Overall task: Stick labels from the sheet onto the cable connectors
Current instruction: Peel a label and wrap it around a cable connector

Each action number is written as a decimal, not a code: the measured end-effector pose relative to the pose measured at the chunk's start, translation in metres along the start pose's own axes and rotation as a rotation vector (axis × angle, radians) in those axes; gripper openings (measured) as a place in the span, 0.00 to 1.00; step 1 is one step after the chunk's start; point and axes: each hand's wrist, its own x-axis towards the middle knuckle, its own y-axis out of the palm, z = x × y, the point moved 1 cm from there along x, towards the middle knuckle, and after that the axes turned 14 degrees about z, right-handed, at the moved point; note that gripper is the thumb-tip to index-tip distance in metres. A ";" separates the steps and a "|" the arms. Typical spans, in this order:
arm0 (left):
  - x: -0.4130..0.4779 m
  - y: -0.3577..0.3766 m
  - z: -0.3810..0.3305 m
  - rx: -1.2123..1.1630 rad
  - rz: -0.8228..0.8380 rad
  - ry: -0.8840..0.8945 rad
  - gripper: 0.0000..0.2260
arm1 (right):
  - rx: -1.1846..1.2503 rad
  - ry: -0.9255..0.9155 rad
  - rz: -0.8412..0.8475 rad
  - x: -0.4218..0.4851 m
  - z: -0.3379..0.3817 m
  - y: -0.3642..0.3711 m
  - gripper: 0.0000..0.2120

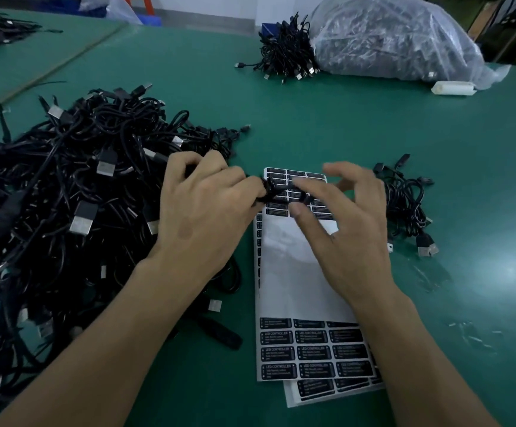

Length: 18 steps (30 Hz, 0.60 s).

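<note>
On my feed, the left hand (pixel 201 211) curls its fingers round a small black plastic cable connector (pixel 270 191), pinching it at the fingertips just above the far end of the white backing sheet of black rectangular labels (pixel 293 272). The right hand (pixel 349 229) hovers over the same sheet with fingers splayed wide. Its thumb and forefinger sit close on either side of the connector's tip, but the blur is such that I cannot tell whether they pinch it or a label. Behind the left knuckles sprawls a big tangled heap of black USB cables (pixel 65 195), and beyond the right little finger lies a smaller black cable bundle (pixel 404 204) — both on the green matte tabletop (pixel 312 118). Far past the fingertips sits a clear plastic bag stuffed with cables (pixel 389 41).
</note>
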 end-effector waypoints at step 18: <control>-0.005 -0.004 0.007 0.150 0.375 -0.301 0.06 | 0.236 0.340 -0.413 0.004 -0.006 -0.014 0.03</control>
